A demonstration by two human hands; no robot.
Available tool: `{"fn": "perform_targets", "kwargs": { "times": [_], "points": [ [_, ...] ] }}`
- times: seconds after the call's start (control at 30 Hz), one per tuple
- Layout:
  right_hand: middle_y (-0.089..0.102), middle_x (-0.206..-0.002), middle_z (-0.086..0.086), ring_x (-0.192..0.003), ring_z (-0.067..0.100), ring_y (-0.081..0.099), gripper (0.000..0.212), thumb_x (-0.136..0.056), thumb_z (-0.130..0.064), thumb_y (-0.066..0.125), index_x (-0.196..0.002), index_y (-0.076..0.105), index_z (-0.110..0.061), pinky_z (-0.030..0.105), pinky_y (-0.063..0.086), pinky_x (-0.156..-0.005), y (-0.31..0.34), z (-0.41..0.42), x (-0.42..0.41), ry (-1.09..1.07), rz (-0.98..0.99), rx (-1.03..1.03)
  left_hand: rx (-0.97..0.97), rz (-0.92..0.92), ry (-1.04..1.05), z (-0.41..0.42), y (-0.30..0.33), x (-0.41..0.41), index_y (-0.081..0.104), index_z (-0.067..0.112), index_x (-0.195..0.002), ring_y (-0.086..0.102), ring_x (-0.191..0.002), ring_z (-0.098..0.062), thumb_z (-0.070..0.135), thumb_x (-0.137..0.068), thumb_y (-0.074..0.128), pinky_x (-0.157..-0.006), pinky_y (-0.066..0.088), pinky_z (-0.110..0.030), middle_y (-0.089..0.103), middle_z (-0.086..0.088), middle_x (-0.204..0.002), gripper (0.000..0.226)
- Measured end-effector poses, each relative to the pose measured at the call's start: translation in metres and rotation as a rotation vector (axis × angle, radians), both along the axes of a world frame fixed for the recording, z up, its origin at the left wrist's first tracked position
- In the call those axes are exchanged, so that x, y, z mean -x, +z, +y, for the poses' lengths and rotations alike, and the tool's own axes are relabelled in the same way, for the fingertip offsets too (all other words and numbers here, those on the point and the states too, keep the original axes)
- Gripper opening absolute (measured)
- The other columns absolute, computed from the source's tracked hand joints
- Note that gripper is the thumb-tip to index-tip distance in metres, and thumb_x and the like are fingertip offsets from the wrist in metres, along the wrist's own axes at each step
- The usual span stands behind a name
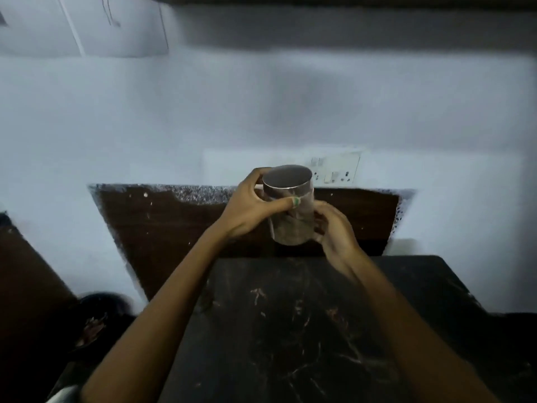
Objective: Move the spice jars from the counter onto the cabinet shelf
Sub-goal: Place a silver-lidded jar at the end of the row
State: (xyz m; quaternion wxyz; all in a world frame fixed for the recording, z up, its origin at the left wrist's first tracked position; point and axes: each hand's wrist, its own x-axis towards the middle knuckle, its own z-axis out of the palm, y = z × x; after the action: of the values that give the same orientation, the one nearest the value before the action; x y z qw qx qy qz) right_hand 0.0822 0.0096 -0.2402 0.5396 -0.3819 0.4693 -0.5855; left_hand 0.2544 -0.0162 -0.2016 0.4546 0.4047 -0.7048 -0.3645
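Both hands on one clear jar (292, 212) with a metal lid, held up off the dark worktop (305, 330), near the wall socket (337, 170). Left hand (252, 205) wraps the upper part, thumb across the front. Right hand (334, 228) curls round the lower side. Frame is blurry

Both forearms running off the bottom edge, jar (290, 207) contents blurring, dark object (98, 318) at lower left staying unidentifiable, cabinet doors (87, 24) smearing at upper left
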Motion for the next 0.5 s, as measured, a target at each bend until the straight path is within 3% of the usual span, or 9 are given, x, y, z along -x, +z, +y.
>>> {"fn": "perform_targets", "kwargs": {
  "times": [0.1,0.2,0.37,0.5],
  "points": [
    [0.066,-0.117,0.007,-0.112,0.024,0.06,0.03,-0.097,-0.038,0.041,-0.109,0.063,-0.022,0.041,0.051,-0.083,0.025,0.008,0.012,0.117,-0.322,-0.045,0.029,0.074,-0.061,0.004,0.047,0.015,0.054,0.024,-0.124,0.063,-0.093,-0.01,0.027,-0.075,0.077,-0.066,0.052,-0.016,0.065,0.0,-0.109,0.053],
    [0.063,-0.125,0.013,-0.115,0.033,0.059,0.053,-0.088,-0.058,0.04,-0.122,0.06,-0.023,0.051,0.052,-0.086,0.054,0.016,0.02,0.343,-0.541,-0.006,0.051,0.142,-0.143,0.007,0.087,0.03,0.057,0.031,-0.115,0.064,-0.094,-0.008,0.027,-0.077,0.073,-0.065,0.055,-0.02,0.064,-0.002,-0.11,0.042],
    [0.061,-0.123,0.023,-0.094,0.034,0.068,0.073,-0.084,-0.067,0.039,-0.121,0.063,-0.009,0.039,0.059,-0.074,0.095,0.031,0.025,0.464,-0.72,0.069,0.094,0.187,-0.206,0.013,0.13,0.055,0.06,0.032,-0.109,0.064,-0.084,0.009,0.037,-0.074,0.062,-0.059,0.051,-0.014,0.067,0.008,-0.104,0.035],
    [0.06,-0.121,0.023,-0.093,0.036,0.067,0.069,-0.083,-0.061,0.05,-0.128,0.055,-0.009,0.038,0.058,-0.077,0.122,0.04,0.026,0.413,-0.811,0.19,0.099,0.24,-0.223,0.018,0.148,0.067,0.064,0.032,-0.107,0.065,-0.097,-0.002,0.046,-0.078,0.058,-0.067,0.055,-0.019,0.07,0.013,-0.103,0.033]
  ]
}}
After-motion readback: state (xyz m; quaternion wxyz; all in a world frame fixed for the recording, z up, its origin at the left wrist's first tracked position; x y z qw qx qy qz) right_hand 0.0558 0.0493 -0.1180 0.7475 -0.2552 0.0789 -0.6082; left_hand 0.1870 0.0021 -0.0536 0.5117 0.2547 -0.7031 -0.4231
